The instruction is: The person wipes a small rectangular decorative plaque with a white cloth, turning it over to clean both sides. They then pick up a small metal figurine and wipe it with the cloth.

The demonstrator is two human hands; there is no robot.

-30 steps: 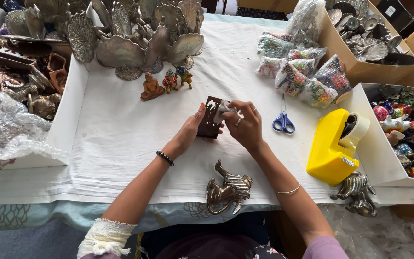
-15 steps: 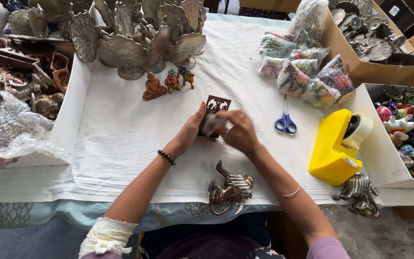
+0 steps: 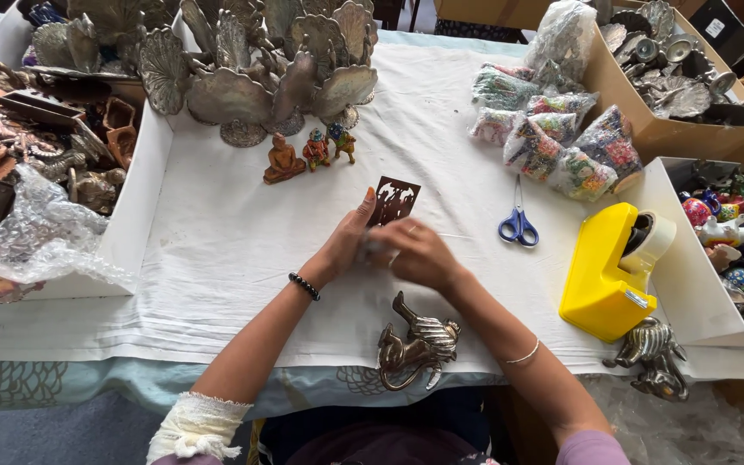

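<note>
A small dark brown cut-out plaque (image 3: 393, 200) stands on the white cloth (image 3: 217, 258) at the middle of the table. My left hand (image 3: 344, 245) holds its lower left edge, thumb up along its side. My right hand (image 3: 419, 252) is curled just below the plaque, fingers meeting the left hand over something pale that I cannot make out. A brass animal figure (image 3: 419, 342) lies near the front edge, under my right forearm.
Three small painted figurines (image 3: 312, 153) stand behind the plaque, before metal leaf-shaped pieces (image 3: 260, 69). Blue scissors (image 3: 519, 224), a yellow tape dispenser (image 3: 609, 271) and bagged beads (image 3: 553, 138) lie right. Boxes of ornaments flank both sides; bubble wrap (image 3: 36, 232) sits left.
The plaque has come from a tilted hold to standing upright on the cloth. My right hand has dropped from its top to below it.
</note>
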